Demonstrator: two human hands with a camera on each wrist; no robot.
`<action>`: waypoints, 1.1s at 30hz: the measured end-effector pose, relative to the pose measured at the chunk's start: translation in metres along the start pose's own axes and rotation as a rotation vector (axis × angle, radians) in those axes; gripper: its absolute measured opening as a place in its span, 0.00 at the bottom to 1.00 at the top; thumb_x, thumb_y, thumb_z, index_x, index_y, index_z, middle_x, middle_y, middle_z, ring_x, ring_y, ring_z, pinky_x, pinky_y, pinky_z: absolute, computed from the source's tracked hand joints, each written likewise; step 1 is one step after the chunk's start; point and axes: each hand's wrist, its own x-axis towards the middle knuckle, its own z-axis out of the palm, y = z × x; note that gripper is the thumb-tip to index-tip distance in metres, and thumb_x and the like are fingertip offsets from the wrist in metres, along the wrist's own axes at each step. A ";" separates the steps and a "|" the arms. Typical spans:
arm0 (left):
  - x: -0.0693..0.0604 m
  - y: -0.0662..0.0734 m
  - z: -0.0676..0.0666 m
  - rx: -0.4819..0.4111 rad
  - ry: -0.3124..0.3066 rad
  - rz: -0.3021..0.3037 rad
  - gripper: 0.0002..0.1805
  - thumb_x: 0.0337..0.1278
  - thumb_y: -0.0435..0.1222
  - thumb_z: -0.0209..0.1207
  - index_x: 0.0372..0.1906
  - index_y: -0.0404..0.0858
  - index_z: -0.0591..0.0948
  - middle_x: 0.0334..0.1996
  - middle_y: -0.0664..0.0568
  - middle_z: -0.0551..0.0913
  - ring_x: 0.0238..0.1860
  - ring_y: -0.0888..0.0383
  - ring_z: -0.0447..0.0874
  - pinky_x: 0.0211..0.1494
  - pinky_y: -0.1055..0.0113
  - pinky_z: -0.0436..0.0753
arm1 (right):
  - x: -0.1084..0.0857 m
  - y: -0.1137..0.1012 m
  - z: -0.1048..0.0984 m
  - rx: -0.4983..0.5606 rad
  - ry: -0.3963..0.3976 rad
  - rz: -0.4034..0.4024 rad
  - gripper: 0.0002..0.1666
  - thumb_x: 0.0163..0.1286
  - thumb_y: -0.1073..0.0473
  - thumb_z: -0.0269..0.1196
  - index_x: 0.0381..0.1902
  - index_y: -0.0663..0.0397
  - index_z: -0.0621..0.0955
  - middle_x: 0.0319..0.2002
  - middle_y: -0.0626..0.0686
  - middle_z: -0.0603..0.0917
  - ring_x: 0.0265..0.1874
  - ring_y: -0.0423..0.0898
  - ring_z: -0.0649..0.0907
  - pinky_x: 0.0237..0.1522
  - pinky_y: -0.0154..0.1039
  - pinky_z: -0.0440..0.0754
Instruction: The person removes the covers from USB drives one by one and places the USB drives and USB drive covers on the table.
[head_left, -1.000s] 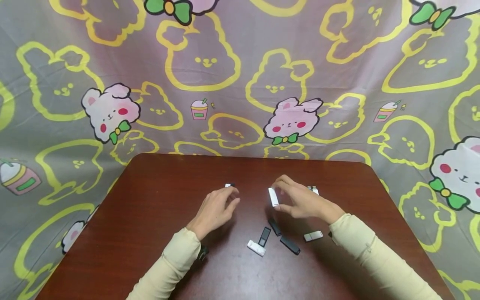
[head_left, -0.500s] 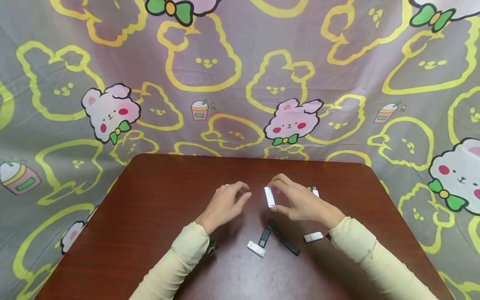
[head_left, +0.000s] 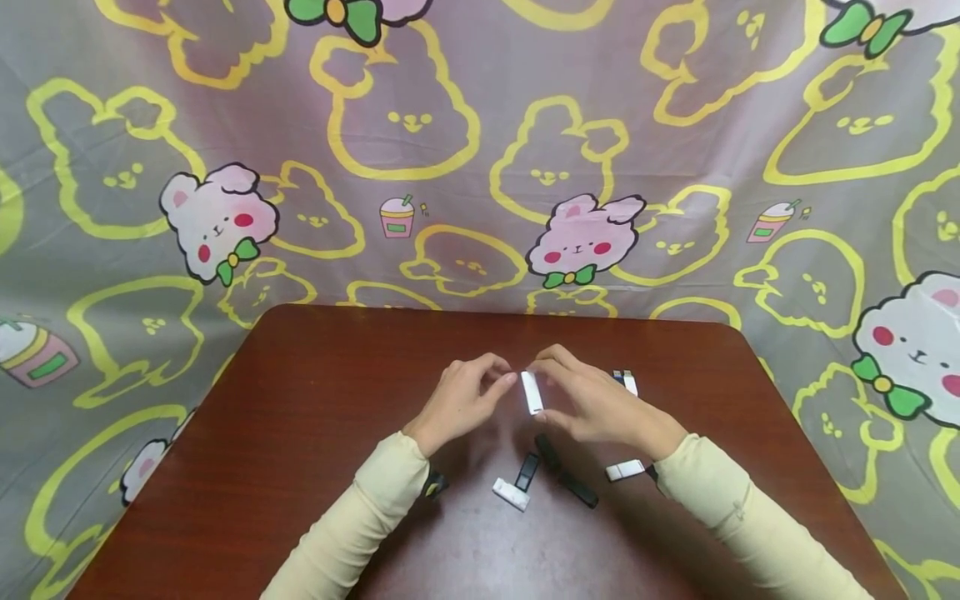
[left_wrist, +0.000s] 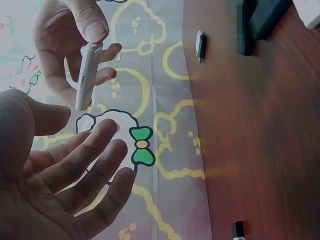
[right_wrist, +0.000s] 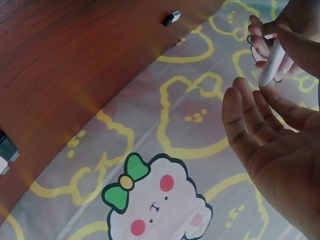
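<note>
My right hand [head_left: 592, 400] pinches a white USB stick [head_left: 532, 393] lengthwise between thumb and fingertips, above the table. In the right wrist view the white USB stick [right_wrist: 272, 64] spans from the thumb to a fingertip. My left hand [head_left: 461, 400] is raised just left of it, fingers loosely bent and holding nothing. The left wrist view shows the left hand [left_wrist: 75, 170] with spread fingers, close to the white USB stick [left_wrist: 88, 77] but apart from it. Its thumb points toward the stick's lower end.
Below the hands lie black USB sticks [head_left: 527, 472] and a white one [head_left: 511, 493]. Another white stick [head_left: 626, 470] lies by the right wrist. Two sticks with bare plugs [head_left: 628, 382] lie behind the right hand. A patterned curtain [head_left: 450, 167] hangs behind the brown table [head_left: 315, 375].
My left hand has moved right and slightly up, closer to the right hand. The right hand, with the white USB stick, has shifted a little left.
</note>
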 end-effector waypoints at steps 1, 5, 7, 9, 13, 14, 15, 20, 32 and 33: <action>0.001 0.000 0.000 -0.001 0.001 0.003 0.11 0.71 0.44 0.60 0.46 0.41 0.85 0.39 0.54 0.91 0.34 0.62 0.86 0.41 0.69 0.82 | 0.000 -0.001 0.000 -0.003 0.003 -0.002 0.35 0.59 0.52 0.76 0.61 0.53 0.75 0.57 0.47 0.75 0.45 0.38 0.80 0.48 0.37 0.85; 0.003 0.003 0.001 -0.020 -0.015 -0.010 0.12 0.71 0.44 0.59 0.46 0.41 0.85 0.39 0.53 0.91 0.35 0.62 0.86 0.41 0.69 0.81 | 0.001 -0.004 0.001 -0.009 0.003 -0.002 0.35 0.59 0.53 0.76 0.61 0.53 0.75 0.57 0.47 0.75 0.44 0.38 0.80 0.47 0.37 0.85; 0.003 0.004 0.002 -0.034 -0.028 -0.025 0.12 0.71 0.44 0.59 0.46 0.40 0.85 0.39 0.53 0.91 0.35 0.62 0.86 0.42 0.69 0.81 | 0.001 -0.006 0.001 -0.009 -0.003 0.006 0.36 0.59 0.52 0.77 0.62 0.53 0.74 0.57 0.47 0.74 0.44 0.38 0.80 0.47 0.37 0.85; 0.004 0.005 0.002 -0.053 -0.039 -0.037 0.13 0.71 0.45 0.59 0.46 0.40 0.86 0.39 0.53 0.91 0.36 0.62 0.87 0.44 0.66 0.80 | 0.001 -0.007 0.002 -0.015 -0.004 0.007 0.37 0.59 0.51 0.77 0.63 0.52 0.74 0.57 0.47 0.74 0.45 0.38 0.80 0.47 0.37 0.85; 0.006 0.008 0.002 -0.104 -0.056 -0.061 0.14 0.71 0.46 0.59 0.47 0.40 0.86 0.39 0.52 0.91 0.38 0.60 0.88 0.49 0.60 0.80 | 0.003 -0.010 0.001 -0.033 0.016 -0.013 0.37 0.59 0.51 0.77 0.63 0.52 0.74 0.57 0.47 0.74 0.44 0.39 0.80 0.46 0.35 0.85; 0.007 0.009 0.002 -0.121 -0.067 -0.069 0.14 0.71 0.46 0.59 0.47 0.40 0.86 0.39 0.52 0.91 0.39 0.60 0.88 0.50 0.59 0.80 | 0.003 -0.011 0.001 -0.037 0.022 -0.022 0.37 0.59 0.51 0.77 0.63 0.52 0.75 0.57 0.47 0.74 0.44 0.40 0.81 0.46 0.35 0.86; 0.007 0.009 0.002 -0.139 -0.079 -0.078 0.14 0.70 0.46 0.60 0.47 0.41 0.86 0.38 0.52 0.91 0.40 0.59 0.88 0.51 0.59 0.80 | 0.003 -0.011 0.001 -0.037 0.028 -0.031 0.37 0.59 0.52 0.77 0.63 0.53 0.75 0.57 0.48 0.75 0.44 0.40 0.81 0.46 0.34 0.86; 0.009 0.009 0.002 -0.212 -0.122 -0.106 0.12 0.68 0.44 0.62 0.47 0.41 0.86 0.34 0.54 0.91 0.40 0.59 0.87 0.47 0.62 0.82 | 0.005 -0.012 0.002 -0.059 0.047 -0.063 0.36 0.58 0.53 0.77 0.62 0.54 0.76 0.56 0.49 0.75 0.43 0.42 0.82 0.44 0.34 0.86; 0.007 0.010 0.003 -0.249 -0.083 -0.116 0.08 0.67 0.41 0.64 0.44 0.42 0.85 0.32 0.55 0.90 0.38 0.60 0.85 0.45 0.64 0.81 | 0.003 -0.012 0.005 -0.005 0.058 -0.015 0.38 0.59 0.50 0.77 0.64 0.50 0.73 0.55 0.47 0.76 0.42 0.38 0.80 0.41 0.32 0.85; 0.007 0.011 0.003 -0.256 -0.077 -0.113 0.08 0.67 0.41 0.64 0.44 0.42 0.84 0.32 0.54 0.90 0.38 0.59 0.85 0.44 0.65 0.81 | 0.002 -0.012 0.005 0.021 0.059 -0.007 0.38 0.60 0.49 0.76 0.64 0.50 0.73 0.54 0.47 0.76 0.41 0.39 0.80 0.40 0.33 0.85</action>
